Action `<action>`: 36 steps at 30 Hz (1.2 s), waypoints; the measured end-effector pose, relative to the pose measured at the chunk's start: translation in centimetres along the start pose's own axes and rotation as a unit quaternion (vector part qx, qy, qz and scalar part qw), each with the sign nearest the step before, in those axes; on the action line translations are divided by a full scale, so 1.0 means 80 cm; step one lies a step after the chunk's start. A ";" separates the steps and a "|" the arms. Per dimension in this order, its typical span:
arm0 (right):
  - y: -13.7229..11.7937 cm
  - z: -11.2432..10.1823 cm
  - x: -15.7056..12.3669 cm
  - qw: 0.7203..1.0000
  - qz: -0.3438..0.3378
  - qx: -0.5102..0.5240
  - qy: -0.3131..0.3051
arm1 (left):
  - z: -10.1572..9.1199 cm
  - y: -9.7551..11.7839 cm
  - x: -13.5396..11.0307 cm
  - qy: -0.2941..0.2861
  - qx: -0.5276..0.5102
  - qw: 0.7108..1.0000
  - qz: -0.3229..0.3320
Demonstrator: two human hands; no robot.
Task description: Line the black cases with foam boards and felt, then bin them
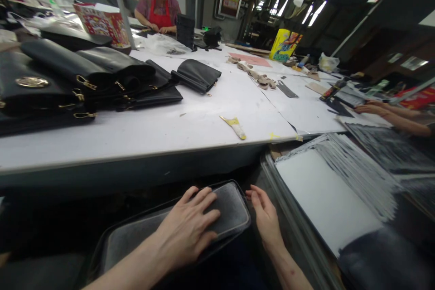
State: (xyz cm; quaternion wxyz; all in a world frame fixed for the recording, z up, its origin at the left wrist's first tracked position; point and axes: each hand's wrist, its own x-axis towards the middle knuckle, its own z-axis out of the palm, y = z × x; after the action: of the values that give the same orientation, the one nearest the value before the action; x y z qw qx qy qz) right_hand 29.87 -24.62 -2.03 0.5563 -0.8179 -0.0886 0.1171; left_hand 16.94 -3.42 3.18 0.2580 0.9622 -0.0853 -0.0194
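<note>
A flat grey panel with a black rim (pixel 234 210) lies low in front of me, below the table edge. My left hand (pixel 188 229) rests flat on top of it, fingers spread, open. My right hand (pixel 265 217) stands just off its right end, fingers loosely stretched, holding nothing. To the right lies a fanned stack of white and grey sheets (pixel 326 190).
A white table (pixel 190 122) carries black leather bags (pixel 68 84) at left, a black pouch (pixel 197 74), a yellow scrap (pixel 234 126) and tools. A person in a red apron (pixel 158 9) works at the far end. Another person's arms (pixel 390 115) reach in at right.
</note>
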 end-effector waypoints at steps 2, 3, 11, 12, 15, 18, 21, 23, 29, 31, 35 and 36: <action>0.004 0.002 -0.006 1.000 0.019 0.018 0.008 | 0.003 0.006 0.011 0.012 0.021 1.000 0.007; 0.005 0.003 -0.008 0.999 0.026 0.027 0.010 | 0.004 0.009 0.017 0.010 0.026 0.999 0.017; 0.002 0.000 -0.014 0.997 0.033 0.065 0.017 | -0.004 0.020 0.045 -0.052 0.045 0.995 0.066; 0.002 -0.002 -0.015 0.997 0.029 0.066 0.017 | -0.005 0.021 0.047 -0.057 0.055 0.995 0.066; -0.001 -0.011 -0.026 0.997 0.017 0.063 0.034 | -0.007 0.023 0.051 -0.070 0.066 0.992 0.077; -0.010 -0.020 -0.050 0.991 -0.120 -0.035 0.035 | -0.006 0.021 0.055 -0.065 0.050 0.992 0.099; -0.023 -0.021 -0.077 0.921 -0.336 -0.187 -0.065 | -0.004 0.017 0.057 -0.066 0.032 0.992 0.104; -0.029 -0.017 -0.090 0.870 -0.406 -0.246 -0.133 | -0.004 0.016 0.058 -0.074 0.035 0.991 0.104; -0.025 -0.005 -0.097 0.828 -0.451 -0.303 -0.135 | -0.007 0.020 0.059 -0.092 0.084 0.983 0.133; -0.023 -0.004 -0.095 0.823 -0.460 -0.311 -0.122 | -0.007 0.023 0.062 -0.096 0.097 0.981 0.135; -0.021 -0.002 -0.095 0.826 -0.461 -0.306 -0.106 | -0.006 0.029 0.069 -0.107 0.113 0.978 0.138; -0.021 -0.002 -0.096 0.831 -0.459 -0.297 -0.107 | -0.004 0.029 0.070 -0.106 0.107 0.979 0.138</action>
State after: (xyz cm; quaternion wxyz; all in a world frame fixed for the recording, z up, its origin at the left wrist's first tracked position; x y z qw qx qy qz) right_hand 22.50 -26.24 0.31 0.2636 -0.7914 -0.5429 -0.0969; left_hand 22.11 -6.22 4.70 0.1429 0.9558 -0.2456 -0.0760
